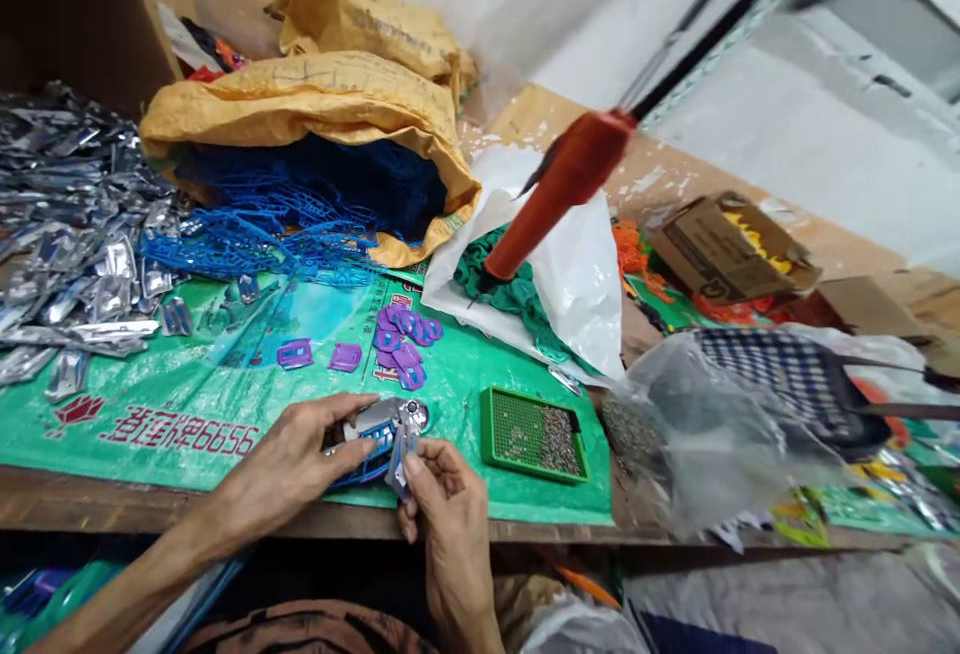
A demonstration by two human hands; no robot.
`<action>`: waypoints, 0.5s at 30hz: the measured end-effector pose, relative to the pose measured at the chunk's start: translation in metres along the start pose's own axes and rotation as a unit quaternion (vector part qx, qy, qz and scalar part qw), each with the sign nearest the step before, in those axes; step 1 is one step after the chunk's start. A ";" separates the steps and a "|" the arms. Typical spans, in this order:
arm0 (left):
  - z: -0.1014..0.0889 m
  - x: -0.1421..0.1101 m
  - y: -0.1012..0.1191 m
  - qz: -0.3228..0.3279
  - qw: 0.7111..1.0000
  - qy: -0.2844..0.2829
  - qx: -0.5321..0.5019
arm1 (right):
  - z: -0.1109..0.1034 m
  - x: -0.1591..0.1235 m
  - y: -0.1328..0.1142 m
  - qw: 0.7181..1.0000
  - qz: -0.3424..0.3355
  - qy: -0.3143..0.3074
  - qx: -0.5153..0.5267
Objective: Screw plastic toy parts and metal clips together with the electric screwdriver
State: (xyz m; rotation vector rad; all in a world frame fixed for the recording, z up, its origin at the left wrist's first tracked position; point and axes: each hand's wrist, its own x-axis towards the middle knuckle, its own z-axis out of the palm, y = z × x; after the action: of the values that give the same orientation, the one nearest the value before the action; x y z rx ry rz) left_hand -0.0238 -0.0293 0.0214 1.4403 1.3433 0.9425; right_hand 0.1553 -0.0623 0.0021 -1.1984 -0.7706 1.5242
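My left hand (304, 454) is closed around a silver and blue plastic toy part (375, 429), near the front edge of the table. The fingers of my right hand (446, 499) pinch a small silvery piece (401, 464) against the right end of that part. Just behind my hands lie a heap of purple plastic pieces (405, 349) and two single ones. To the right is a green tray (495, 464) of small screws (559, 439). A red-orange electric screwdriver (559, 189) hangs tip down above a white bag (592, 264) with green parts (517, 299).
A yellow woven sack (300, 84) spills blue plastic frames (262, 234). Shiny silver parts (75, 204) pile up at the left. At the right stand a cardboard box (705, 259) with yellow pieces and a clear plastic bag (697, 434). A green printed sheet (300, 394) covers the table.
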 end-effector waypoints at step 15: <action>0.035 -0.017 0.000 -0.049 0.973 0.069 -0.216 | 0.010 -0.015 -0.021 0.998 -0.010 0.022 0.065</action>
State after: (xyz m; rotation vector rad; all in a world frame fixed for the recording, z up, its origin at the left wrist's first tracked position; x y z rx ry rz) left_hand 0.0079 -0.0507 0.0128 0.9842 1.2010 1.2003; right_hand 0.1527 -0.0695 0.0285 -1.1209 -0.6434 1.5024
